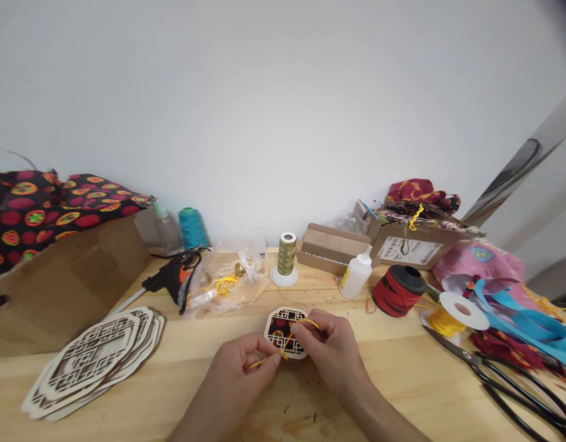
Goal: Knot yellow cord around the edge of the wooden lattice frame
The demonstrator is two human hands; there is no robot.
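Observation:
A small wooden lattice frame [277, 321] backed with dark patterned fabric lies on the table between my hands. A yellow cord [286, 342] crosses its front and has a small knot at the frame's lower edge. My left hand [239, 374] pinches the cord by that knot, and a tail of cord sticks out to the left. My right hand [333, 347] pinches the cord over the frame's right part; a loop of it arches above the fingers. The fingertips hide part of the cord and frame.
Stacked lattice panels [94, 356] lie left, near a glue gun [170, 279]. Behind stand a green thread spool [287, 255] and a glue bottle [355, 276]. Rightward are a red cord spool [398, 291], a yellow cord spool [462, 312] and black scissors [476, 362]. Boxes flank both sides.

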